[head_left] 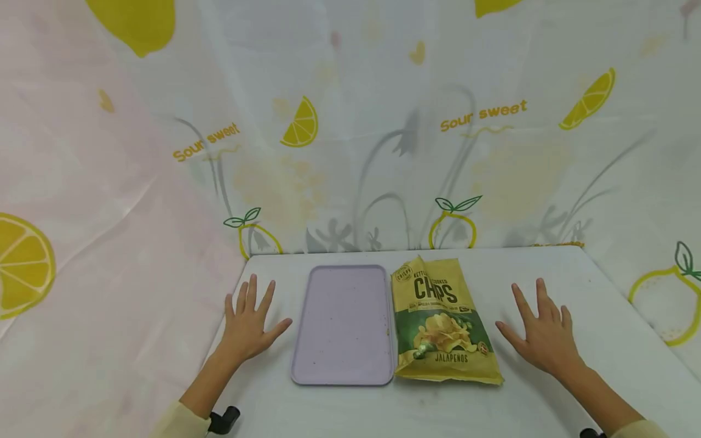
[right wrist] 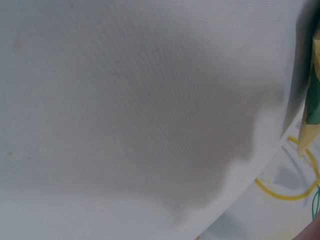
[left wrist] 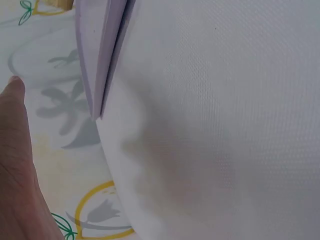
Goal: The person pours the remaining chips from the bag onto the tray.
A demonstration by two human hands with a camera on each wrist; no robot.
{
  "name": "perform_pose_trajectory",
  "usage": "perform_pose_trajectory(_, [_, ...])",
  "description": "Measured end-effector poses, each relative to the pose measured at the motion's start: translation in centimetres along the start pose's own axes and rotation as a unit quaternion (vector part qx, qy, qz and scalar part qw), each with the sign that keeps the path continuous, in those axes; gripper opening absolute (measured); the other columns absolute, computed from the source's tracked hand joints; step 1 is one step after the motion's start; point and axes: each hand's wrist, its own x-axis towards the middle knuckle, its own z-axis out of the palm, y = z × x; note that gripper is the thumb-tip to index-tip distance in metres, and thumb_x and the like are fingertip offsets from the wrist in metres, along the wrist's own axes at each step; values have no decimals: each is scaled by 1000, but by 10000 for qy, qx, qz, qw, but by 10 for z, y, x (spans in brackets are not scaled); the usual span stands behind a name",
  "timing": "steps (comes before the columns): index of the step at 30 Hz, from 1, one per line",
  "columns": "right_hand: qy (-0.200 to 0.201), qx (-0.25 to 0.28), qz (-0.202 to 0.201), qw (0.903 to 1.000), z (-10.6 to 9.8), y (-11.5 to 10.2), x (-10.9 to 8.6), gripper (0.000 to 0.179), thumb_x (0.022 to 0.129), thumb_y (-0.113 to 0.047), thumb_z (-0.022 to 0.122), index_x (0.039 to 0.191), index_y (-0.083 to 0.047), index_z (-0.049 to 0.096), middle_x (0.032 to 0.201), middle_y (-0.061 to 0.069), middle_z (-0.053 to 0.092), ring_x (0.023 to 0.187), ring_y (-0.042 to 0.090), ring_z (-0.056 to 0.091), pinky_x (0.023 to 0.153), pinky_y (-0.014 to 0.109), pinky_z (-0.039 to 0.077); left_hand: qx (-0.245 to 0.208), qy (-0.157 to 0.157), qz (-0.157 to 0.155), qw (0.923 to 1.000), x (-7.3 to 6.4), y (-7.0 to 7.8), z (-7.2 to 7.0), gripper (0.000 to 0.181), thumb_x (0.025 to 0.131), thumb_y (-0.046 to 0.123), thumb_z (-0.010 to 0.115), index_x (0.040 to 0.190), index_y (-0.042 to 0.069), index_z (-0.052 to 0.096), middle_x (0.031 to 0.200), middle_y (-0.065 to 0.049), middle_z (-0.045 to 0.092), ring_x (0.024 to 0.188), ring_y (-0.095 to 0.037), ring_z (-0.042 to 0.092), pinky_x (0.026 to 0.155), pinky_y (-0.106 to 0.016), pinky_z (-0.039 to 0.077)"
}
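Observation:
A light purple tray [head_left: 344,328] lies flat on the white table, left of the middle in the head view. Right beside it a yellow and green bag of jalapeño chips [head_left: 445,325] lies face up, its left side along the tray's right edge. My left hand [head_left: 249,328], fingers spread, is held over the table to the left of the tray. To the right of the bag my right hand [head_left: 544,337] is spread the same way, holding nothing. The left wrist view catches the tray's edge [left wrist: 102,60]; the bag's corner [right wrist: 312,100] shows in the right wrist view.
The white table [head_left: 547,267] ends at a hanging cloth [head_left: 361,121] printed with lemons at the back. More cloth hangs on the left and right. A dark wrist camera [head_left: 224,420] sits at the left cuff.

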Motion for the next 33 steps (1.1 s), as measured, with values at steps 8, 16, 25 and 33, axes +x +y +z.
perform_pose_trajectory(8, [-83, 74, -60, 9999, 0, -6, 0, 89, 92, -51, 61, 160, -22, 12, 163, 30, 0, 126, 60, 34, 104, 77, 16, 29, 42, 210, 9998, 0, 6, 6, 95, 84, 67, 59, 159, 23, 21, 165, -22, -1, 150, -46, 6, 113, -73, 2])
perform_pose_trajectory(16, [-17, 7, -301, 9995, 4, -11, -5, 90, 91, -50, 63, 160, -21, 14, 162, 31, 6, 124, 57, 39, 102, 76, 22, -16, -22, 545, 9985, -6, 12, 13, 96, 82, 68, 62, 158, 25, 23, 165, -23, 6, 149, -45, 12, 113, -72, 7])
perform_pose_trajectory(25, [-19, 171, -507, 9986, 6, -16, -7, 89, 91, -47, 65, 160, -22, 15, 163, 29, 8, 128, 53, 38, 102, 74, 24, -8, -17, 1292, 9916, -13, 17, 21, 100, 80, 73, 61, 158, 21, 24, 163, -24, 14, 145, -49, 22, 109, -73, 16])
perform_pose_trajectory(33, [-58, 264, -703, 9972, 12, -22, -14, 91, 89, -49, 67, 160, -20, 18, 161, 31, 13, 129, 53, 38, 101, 73, 26, 4, -333, 1376, 9899, -24, 20, 29, 108, 77, 79, 58, 158, 16, 23, 162, -25, 20, 145, -48, 25, 109, -73, 19])
